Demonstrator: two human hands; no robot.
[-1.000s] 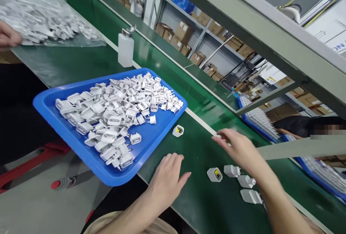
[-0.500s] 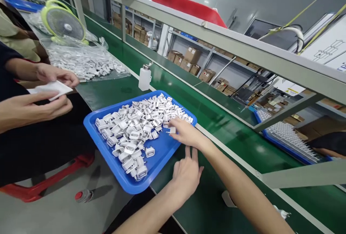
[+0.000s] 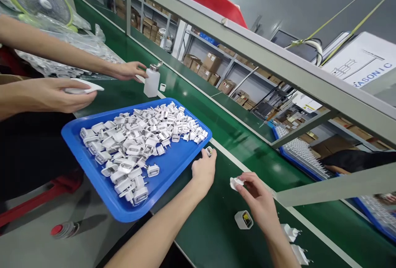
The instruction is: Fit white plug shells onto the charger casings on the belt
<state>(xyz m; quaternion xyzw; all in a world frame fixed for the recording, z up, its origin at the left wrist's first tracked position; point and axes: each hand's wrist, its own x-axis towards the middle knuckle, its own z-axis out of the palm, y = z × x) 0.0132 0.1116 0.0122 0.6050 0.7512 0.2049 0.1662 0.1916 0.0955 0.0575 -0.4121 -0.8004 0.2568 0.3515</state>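
Observation:
My left hand (image 3: pixel 203 169) grips a small white charger housing (image 3: pixel 209 151) with a yellow insert, beside the rim of a blue plastic tray (image 3: pixel 93 164). My right hand (image 3: pixel 255 200) pinches a white plug adapter (image 3: pixel 236 183) above the green conveyor belt (image 3: pixel 216 202). The tray holds a heap of white plug adapters (image 3: pixel 136 144). Below my right hand stands a second housing (image 3: pixel 243 219) with a yellow insert. Two white plugs (image 3: pixel 291 233) (image 3: pixel 300 254) lie near the belt's front edge, partly cut off by the frame.
A co-worker's hands (image 3: pixel 126 71) work at the left, one holding a white piece (image 3: pixel 85 89). Nearby stand a white dispensing bottle (image 3: pixel 151 80), a bag of adapters (image 3: pixel 62 62) and a green fan (image 3: pixel 40 3). A metal rail (image 3: pixel 278 63) crosses above the belt.
My right hand has left the tray and moved right over the belt with an adapter. My left hand has moved up to the housing and taken it. The view has shifted.

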